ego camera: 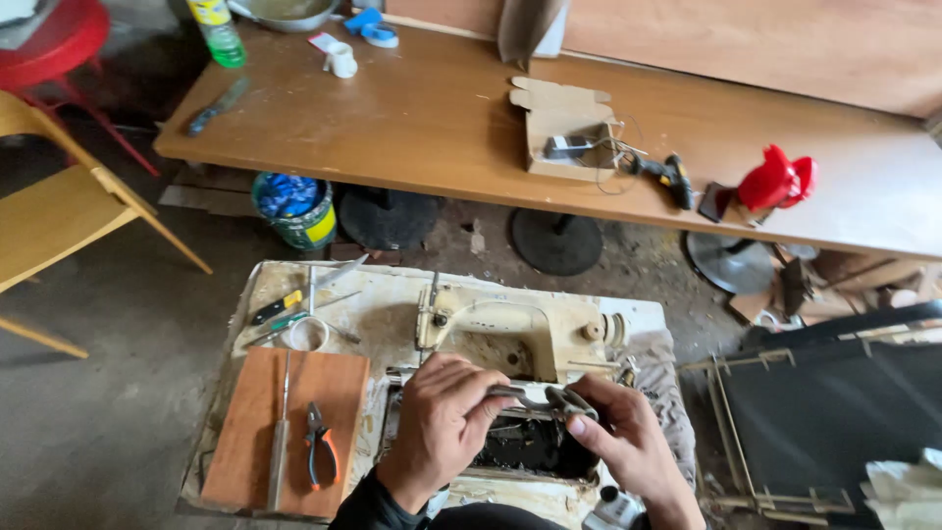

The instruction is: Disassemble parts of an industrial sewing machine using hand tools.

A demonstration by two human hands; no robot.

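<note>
My left hand [439, 417] and my right hand [622, 437] together hold a grey metal part [535, 397], one at each end, above a dark oily opening [530, 447] in a dirty white sewing table [392, 309]. Just beyond the part, a cream sewing machine head [510, 329] lies tipped back on its side. To my left, a brown wooden board [250, 432] carries orange-handled pliers [320, 447] and a long metal rod [280, 447].
Screwdrivers [280, 306] and a white ring lie at the table's far left. A long wooden bench [432, 118] beyond holds a cardboard box, a small tool, a red object [775, 182] and a green bottle. A paint bucket [292, 208] stands under it; a yellow chair [59, 211] sits left.
</note>
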